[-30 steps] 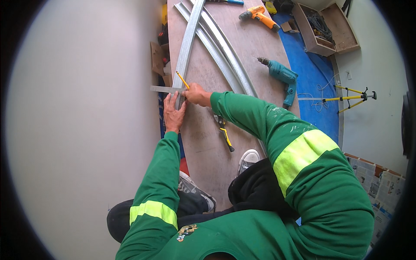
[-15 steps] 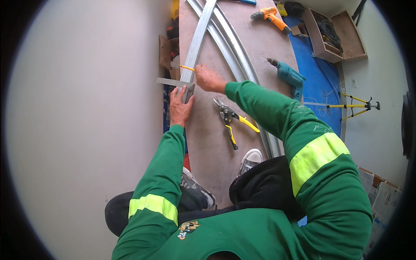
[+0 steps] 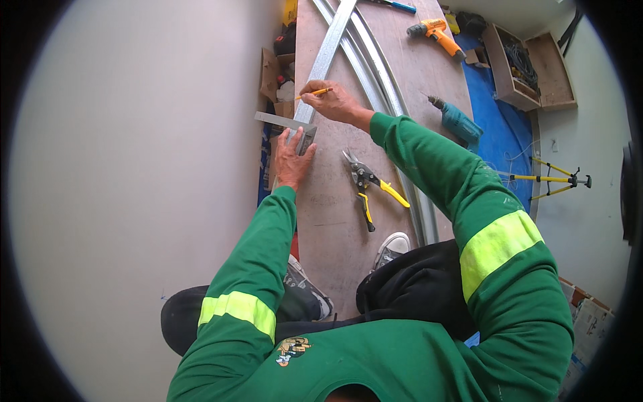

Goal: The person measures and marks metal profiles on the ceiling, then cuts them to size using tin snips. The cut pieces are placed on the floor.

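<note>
My left hand (image 3: 293,159) presses flat on a metal try square (image 3: 284,123) that lies across the near end of a long grey metal channel (image 3: 328,53). My right hand (image 3: 337,102) grips a yellow pencil (image 3: 315,93), with its tip over the channel just beyond the square. Both green sleeves with yellow reflective bands reach in from below. The channel rests on a long brown board (image 3: 335,221) on the floor.
Tin snips with yellow and black handles (image 3: 368,186) lie on the board right of my left hand. More metal channels (image 3: 385,94) run along the board. A teal drill (image 3: 457,120), an orange drill (image 3: 434,30), a blue sheet (image 3: 499,127), a wooden box (image 3: 519,67) and a tripod (image 3: 549,175) sit to the right.
The view has shifted, so my hands and the square sit lower in the picture. My right hand has lifted the pencil slightly further along the channel. The snips have not moved.
</note>
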`<state>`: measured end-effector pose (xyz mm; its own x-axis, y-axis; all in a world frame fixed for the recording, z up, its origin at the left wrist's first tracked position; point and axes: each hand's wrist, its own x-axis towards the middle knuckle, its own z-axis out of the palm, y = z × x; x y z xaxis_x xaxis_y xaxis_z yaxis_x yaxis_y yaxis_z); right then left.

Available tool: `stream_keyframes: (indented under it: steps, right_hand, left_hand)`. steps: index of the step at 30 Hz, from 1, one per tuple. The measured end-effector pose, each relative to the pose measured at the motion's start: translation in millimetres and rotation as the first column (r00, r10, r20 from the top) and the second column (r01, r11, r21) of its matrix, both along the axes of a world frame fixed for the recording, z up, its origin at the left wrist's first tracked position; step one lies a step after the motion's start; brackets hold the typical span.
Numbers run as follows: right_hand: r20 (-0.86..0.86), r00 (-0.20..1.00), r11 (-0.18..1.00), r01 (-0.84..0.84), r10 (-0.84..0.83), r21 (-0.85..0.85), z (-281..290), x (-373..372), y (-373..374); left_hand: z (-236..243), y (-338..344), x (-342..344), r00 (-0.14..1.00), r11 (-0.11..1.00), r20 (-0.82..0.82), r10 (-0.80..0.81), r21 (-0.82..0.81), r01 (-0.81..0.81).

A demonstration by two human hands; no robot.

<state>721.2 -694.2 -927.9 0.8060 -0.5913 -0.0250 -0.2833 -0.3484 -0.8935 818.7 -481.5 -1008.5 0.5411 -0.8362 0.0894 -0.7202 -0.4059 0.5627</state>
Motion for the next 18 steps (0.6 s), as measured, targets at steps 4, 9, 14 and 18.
stream_keyframes:
  steps: [4,9,14,18]
  right_hand:
    - [-0.053,0.997,0.997,-0.046,0.050,0.068,-26,-1,9]
    - [-0.056,0.976,0.977,-0.213,0.212,-0.015,-42,-5,19]
    - [-0.011,0.950,0.948,-0.313,0.312,-0.053,-39,-11,18]
    - [-0.128,0.921,0.915,-0.384,0.369,-0.126,-24,-19,8]
  left_hand:
    - [0,0,0,1.000,1.000,-0.020,-0.003,-0.013,0.003]
    - [0,0,0,0.999,1.000,-0.042,0.015,-0.014,-0.016]
    - [-2,-1,1,0.999,0.999,-0.043,0.011,-0.036,-0.013]
    - [-3,-2,2,0.999,1.000,-0.048,0.024,-0.003,-0.024]
